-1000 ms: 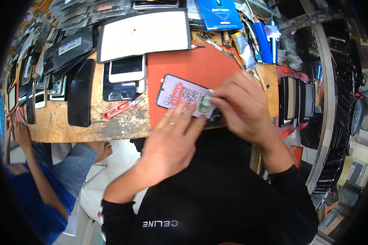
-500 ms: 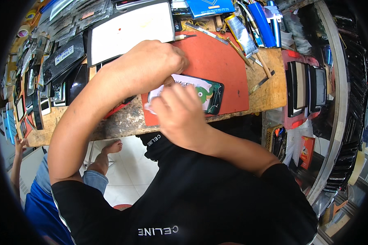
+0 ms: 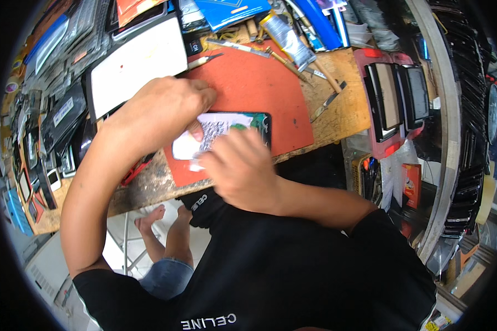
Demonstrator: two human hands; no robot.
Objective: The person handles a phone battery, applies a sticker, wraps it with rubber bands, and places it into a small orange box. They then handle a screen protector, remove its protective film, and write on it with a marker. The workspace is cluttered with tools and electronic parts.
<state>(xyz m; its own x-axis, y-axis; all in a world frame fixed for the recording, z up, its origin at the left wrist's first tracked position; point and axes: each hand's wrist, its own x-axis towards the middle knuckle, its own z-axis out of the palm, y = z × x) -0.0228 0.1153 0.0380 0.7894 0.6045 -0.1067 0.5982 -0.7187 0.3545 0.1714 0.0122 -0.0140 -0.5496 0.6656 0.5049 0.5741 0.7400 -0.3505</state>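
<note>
A phone [image 3: 209, 122] lies tilted on the orange-red mat [image 3: 248, 83], its face showing a pink and green cartoon picture with a patch of black pattern. My left hand [image 3: 176, 99] is bent over its far left part, fingers curled, thumb pressing on the phone. Over the phone's near side is my right hand [image 3: 240, 171], somewhat blurred, with its fingers bunched on a white wipe [image 3: 195, 165]. Only a scrap of that wipe peeks out below the fingers, and the hand hides the lower middle of the phone.
A white-topped pad [image 3: 138, 63] and a craft knife [image 3: 204, 60] lie beyond my left hand. Brass-coloured tools and tweezers [image 3: 328, 102] border the mat on the right. A pink tray [image 3: 364, 77] holds screens. Stacked phone parts [image 3: 66, 110] crowd the left; another person's legs [image 3: 171, 243] show below the bench.
The whole view has shifted, so the bench sits farther left. My right hand has moved across the phone, uncovering more of the patterned patch. My left hand stays at the phone.
</note>
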